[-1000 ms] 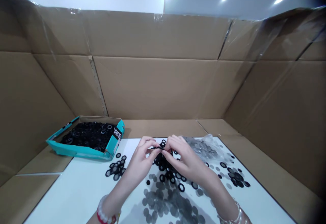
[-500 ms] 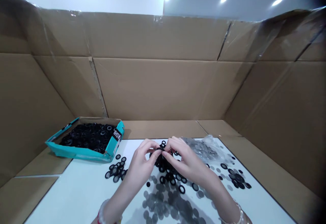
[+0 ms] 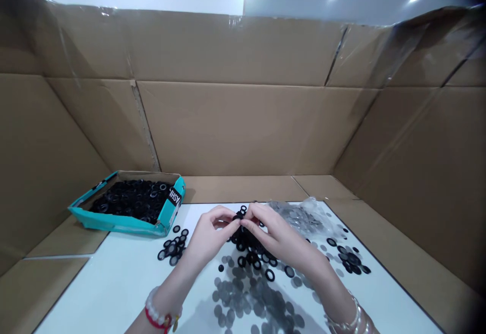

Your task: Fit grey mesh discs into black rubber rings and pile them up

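Observation:
Over a pile of black rings (image 3: 248,253) on the white table, both hands meet fingertip to fingertip. My left hand (image 3: 214,233) pinches a small black ring (image 3: 238,216) from the left. The fingers of my right hand (image 3: 268,225) are closed at the same ring's right side. Grey translucent discs (image 3: 246,296) lie scattered below the hands. A small group of black rings (image 3: 173,247) sits left of my left forearm. Black rings and dark discs (image 3: 351,259) form another group to the right of my right forearm.
A teal box (image 3: 121,222) full of black rings stands at the back left. At the back right lies a clear plastic bag (image 3: 304,217) with grey discs. Cardboard walls (image 3: 235,129) surround the white table (image 3: 114,283) at the back and sides.
The view has shifted slightly. My fingers remain together at the black ring, with the left fingertips a little differently placed, and more of the left bracelet shows.

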The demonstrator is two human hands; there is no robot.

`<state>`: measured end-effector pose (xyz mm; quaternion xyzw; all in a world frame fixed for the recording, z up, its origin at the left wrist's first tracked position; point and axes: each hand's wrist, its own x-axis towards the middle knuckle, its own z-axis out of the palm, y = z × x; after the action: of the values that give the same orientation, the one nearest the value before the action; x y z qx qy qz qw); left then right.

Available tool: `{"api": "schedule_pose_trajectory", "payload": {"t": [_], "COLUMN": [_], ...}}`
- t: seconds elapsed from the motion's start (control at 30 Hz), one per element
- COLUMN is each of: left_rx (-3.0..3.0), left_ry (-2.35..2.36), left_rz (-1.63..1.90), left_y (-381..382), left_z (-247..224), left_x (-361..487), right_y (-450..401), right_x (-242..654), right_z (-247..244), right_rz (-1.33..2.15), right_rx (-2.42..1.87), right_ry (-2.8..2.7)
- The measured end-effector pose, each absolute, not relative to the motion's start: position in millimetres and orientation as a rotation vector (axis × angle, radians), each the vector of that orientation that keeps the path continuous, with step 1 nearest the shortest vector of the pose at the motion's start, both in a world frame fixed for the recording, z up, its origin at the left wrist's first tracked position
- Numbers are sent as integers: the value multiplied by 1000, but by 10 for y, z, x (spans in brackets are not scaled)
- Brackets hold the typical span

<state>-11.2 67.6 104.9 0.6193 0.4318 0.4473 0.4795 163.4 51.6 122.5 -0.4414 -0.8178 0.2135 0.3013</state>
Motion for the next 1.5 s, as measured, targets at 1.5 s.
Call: {"api": "schedule_pose_trajectory", "payload": {"t": [1.5], "left_rx": [2006], "left_ry": [1491], "left_rz": [750], "left_y": [1078], "left_z": [41], "left_x": [-238], "right_y": [-43], "right_x": [1749], "right_z": [267], "right_rz": [772], "right_rx": [-1326], "right_ry": [-2129]}}
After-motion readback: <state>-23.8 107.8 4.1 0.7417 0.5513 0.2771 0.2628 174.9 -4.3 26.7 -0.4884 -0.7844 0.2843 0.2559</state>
